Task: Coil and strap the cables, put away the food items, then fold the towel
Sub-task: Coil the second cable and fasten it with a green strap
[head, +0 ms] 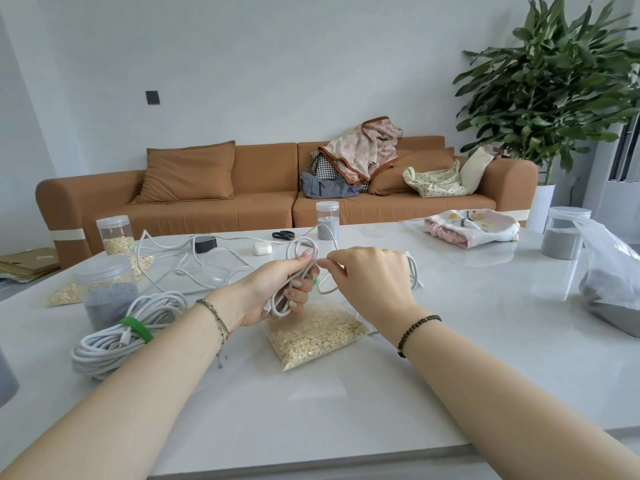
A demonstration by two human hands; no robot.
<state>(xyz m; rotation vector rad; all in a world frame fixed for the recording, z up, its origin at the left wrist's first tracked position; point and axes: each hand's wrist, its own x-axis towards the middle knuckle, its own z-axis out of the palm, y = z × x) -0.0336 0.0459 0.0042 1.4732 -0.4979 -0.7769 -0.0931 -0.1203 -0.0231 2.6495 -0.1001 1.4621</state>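
Over the near bench, the left grip clasps a coil of white cable above a bag of oats; the right grip pinches its loose tail. Light, limp and springy, it likely wants holding at the coil's waist.

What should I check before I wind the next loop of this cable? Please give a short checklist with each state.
1. Left hand grips the small coil: ok.
2. Right hand pinches the free strand: ok.
3. Rest of the strand free of knots: cannot tell, the right hand hides part of it.
4. Space under the hands: not ok, the bag of oats lies there.
5. Spare strap for this coil: cannot tell; the only clear green strap is on the big coil.
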